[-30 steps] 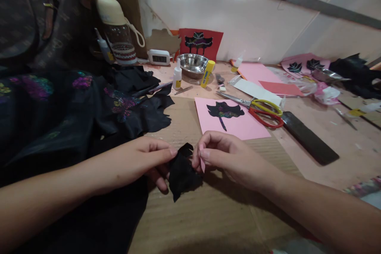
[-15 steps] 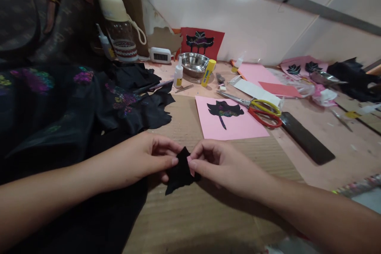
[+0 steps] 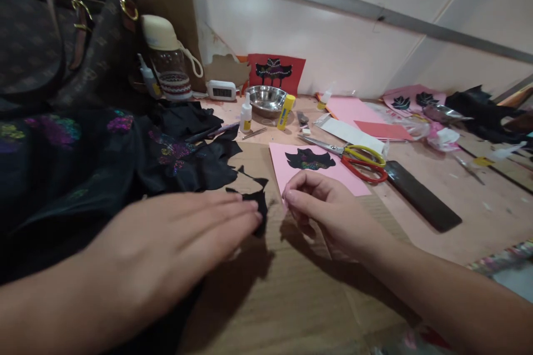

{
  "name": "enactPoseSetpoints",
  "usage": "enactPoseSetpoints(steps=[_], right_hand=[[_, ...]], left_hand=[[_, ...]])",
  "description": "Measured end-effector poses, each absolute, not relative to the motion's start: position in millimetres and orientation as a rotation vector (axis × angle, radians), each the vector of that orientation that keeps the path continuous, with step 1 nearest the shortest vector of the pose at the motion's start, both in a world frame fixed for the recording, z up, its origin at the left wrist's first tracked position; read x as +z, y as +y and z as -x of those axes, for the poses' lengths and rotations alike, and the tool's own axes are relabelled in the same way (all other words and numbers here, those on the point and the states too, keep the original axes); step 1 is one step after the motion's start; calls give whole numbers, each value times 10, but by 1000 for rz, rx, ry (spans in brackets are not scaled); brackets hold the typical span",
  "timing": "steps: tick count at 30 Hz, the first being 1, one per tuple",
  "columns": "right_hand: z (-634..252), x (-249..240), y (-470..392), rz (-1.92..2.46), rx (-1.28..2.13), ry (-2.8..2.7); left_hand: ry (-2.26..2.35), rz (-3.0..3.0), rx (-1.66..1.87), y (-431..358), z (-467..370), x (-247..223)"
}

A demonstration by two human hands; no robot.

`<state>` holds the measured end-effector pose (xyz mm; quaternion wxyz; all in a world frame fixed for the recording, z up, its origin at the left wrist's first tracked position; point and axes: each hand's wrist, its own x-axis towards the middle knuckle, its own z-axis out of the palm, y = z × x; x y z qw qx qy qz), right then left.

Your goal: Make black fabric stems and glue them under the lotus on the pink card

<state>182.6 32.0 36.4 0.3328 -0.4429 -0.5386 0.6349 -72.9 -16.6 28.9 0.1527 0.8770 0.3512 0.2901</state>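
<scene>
My left hand (image 3: 179, 244) is raised over the cardboard (image 3: 308, 299), back up and fingers stretched together. A jagged black cloth scrap (image 3: 261, 208) sticks out past its fingertips; the thumb is hidden beneath. To its right, my right hand (image 3: 328, 205) is closed in a pinch on a small pink piece (image 3: 285, 194), mostly covered by the fingers. Behind that hand lies a pink card (image 3: 345, 173) with a black glittery cloth shape (image 3: 310, 159) on it. Scissors (image 3: 358, 162) with yellow and red handles rest across the card's right edge.
A dark flat bar (image 3: 422, 195) lies right of the card. Farther back are a metal bowl (image 3: 266, 97), glue stick (image 3: 286, 112), glue bottle (image 3: 246, 113), white timer (image 3: 221, 90) and red card (image 3: 293, 72). Black glittery cloth (image 3: 91, 161), a flask (image 3: 166, 61) and a bag (image 3: 95, 39) fill the left.
My left hand has turned palm down and moved over the scrap, which has shifted up. My right hand has moved away to the right and up, over the pink card's near edge.
</scene>
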Motion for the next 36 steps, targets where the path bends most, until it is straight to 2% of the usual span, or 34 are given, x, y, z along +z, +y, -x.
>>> enactPoseSetpoints(steps=[2, 5, 8, 13, 20, 24, 36], right_hand=[[-1844, 370, 342, 1147, 1611, -1448], [-1841, 326, 359, 1157, 1603, -1513], [-1822, 274, 361, 1182, 1650, -1530], [-1793, 271, 342, 1185, 1668, -1531], [-1674, 188, 444, 1307, 1247, -1806], [-1589, 118, 619, 1335, 1115, -1858], [-1924, 142, 515, 1152, 1411, -1705]], left_hand=[[880, -2922, 856, -277, 662, 234], [843, -3213, 603, -350, 490, 201], [828, -3203, 541, -299, 386, 238], [1015, -2884, 750, -62, 451, 196], [818, -3060, 866, 40, 452, 60], [900, -3128, 768, -37, 404, -6], [861, -2945, 401, 91, 549, 42]])
